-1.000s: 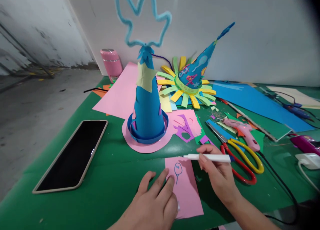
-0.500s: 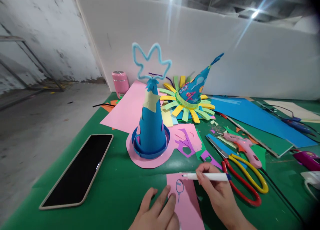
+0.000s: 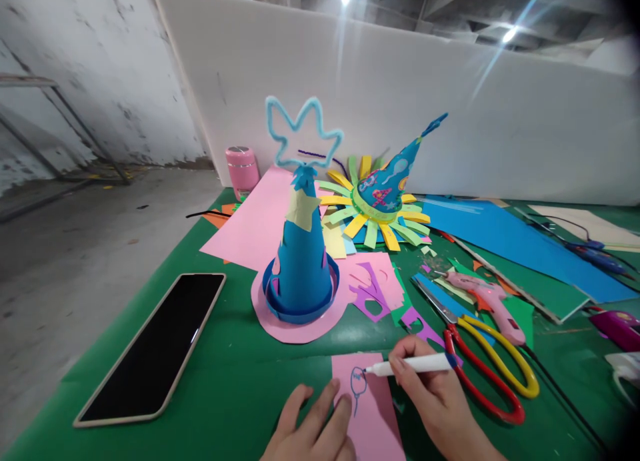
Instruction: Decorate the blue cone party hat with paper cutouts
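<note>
A strip of pink paper (image 3: 373, 414) lies on the green table near me, with a balloon outline and small letters drawn on it in blue. My left hand (image 3: 315, 424) rests with fingers spread, its fingertips on the strip's left edge. Pinched in my right hand (image 3: 433, 394) is a white marker (image 3: 415, 365), its tip at the upper right of the balloon drawing. Just beyond stands a blue paper cone hat (image 3: 303, 267) on a pink round brim, topped by a light blue pipe-cleaner shape (image 3: 305, 131).
Scissors (image 3: 480, 341) and a pink glue gun (image 3: 490, 301) lie to the right. At left is a phone (image 3: 155, 347). Behind are a second decorated hat (image 3: 387, 187), a pink container (image 3: 243, 171), blue sheet (image 3: 505, 241) and purple paper scraps (image 3: 373, 294).
The marker tip has moved from above the balloon drawing down onto its right side. The letters inside the balloon look longer. My left hand stays in place; the view has tilted slightly.
</note>
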### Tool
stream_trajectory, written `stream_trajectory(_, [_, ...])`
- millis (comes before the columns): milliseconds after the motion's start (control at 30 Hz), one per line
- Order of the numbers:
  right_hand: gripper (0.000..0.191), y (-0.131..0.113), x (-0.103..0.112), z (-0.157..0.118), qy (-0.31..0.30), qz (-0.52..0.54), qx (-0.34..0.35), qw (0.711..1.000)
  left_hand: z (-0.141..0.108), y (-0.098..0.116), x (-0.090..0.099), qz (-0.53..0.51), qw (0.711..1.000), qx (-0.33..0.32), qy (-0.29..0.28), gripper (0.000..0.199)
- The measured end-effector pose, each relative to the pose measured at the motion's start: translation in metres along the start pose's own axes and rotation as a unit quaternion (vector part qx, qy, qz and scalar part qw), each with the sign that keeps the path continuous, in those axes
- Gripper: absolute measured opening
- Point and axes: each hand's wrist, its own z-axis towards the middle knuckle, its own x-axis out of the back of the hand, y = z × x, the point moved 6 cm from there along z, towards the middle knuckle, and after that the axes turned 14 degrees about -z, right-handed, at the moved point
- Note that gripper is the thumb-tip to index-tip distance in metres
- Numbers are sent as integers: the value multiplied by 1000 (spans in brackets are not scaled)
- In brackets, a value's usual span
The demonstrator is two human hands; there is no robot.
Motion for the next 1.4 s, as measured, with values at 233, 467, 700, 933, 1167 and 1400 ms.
stream_trajectory(233, [19,-7,6,-4,35,-40,20,998,9,3,7,-43,993,46,-101,17])
stream_trajectory(467, [16,-7,5,-2,25,-40,18,999,10,5,5,-47,995,45,-81,19])
stream_trajectory(700, [14,-9,2,-3,15,-58,21,998,7,6,3,-48,994,40,-95,17])
stream_trajectory(933, [16,-13,3,-3,17,-78,21,997,6,6,4,-50,993,45,-100,17])
stream_trajectory(1167, [16,-12,5,-2,22,-83,22,996,6,7,3,-54,990,44,-123,12])
stream_trajectory(1400, [15,-13,5,-2,31,-98,24,994,7,7,4,-51,989,54,-129,12])
